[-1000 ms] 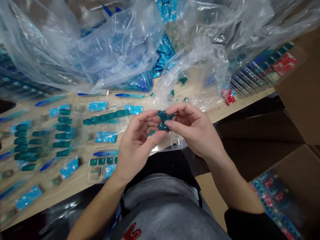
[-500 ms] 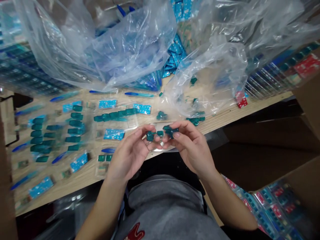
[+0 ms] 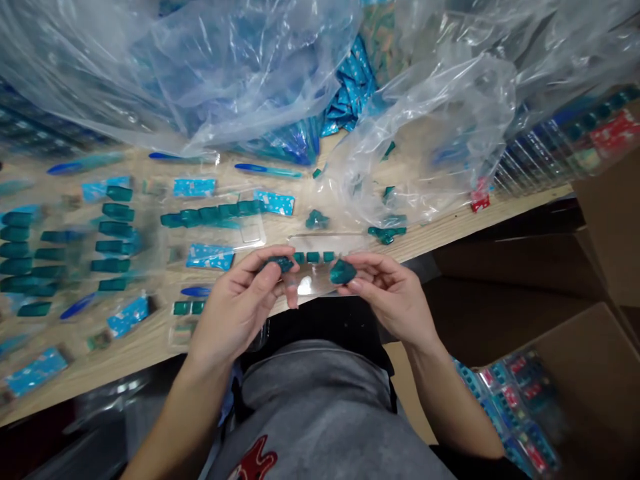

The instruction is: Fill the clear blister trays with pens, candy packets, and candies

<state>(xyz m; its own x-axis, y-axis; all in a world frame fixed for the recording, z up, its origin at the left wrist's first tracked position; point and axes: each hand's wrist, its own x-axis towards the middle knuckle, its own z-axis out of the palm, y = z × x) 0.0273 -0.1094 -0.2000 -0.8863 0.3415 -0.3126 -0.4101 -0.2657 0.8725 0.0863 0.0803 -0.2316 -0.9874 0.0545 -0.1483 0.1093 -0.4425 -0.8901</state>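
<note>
My left hand [image 3: 260, 283] pinches a small dark-teal translucent piece [image 3: 283, 265] between thumb and fingers. In my right hand [image 3: 383, 287], a broader teal piece with a pointed top [image 3: 343, 271] is held by the fingertips. Between and just behind the hands lies a clear plastic tray [image 3: 320, 285] at the table's front edge. A short row of teal blocks [image 3: 313, 257] sits in it. The two hands are apart, and the fingers partly cover the pieces they hold.
Clear trays with teal blocks [image 3: 114, 247], blue pens [image 3: 267, 170] and blue patterned packets [image 3: 210, 256] cover the left of the table. Large plastic bags [image 3: 235, 73] lie behind. Loose teal pieces [image 3: 387, 235] are right of centre. An open cardboard box [image 3: 565, 347] stands at the right.
My hands have moved apart, each with teal material in its fingers. The row of teal blocks in the tray now shows between them. The view has shifted, so the table appears further left.
</note>
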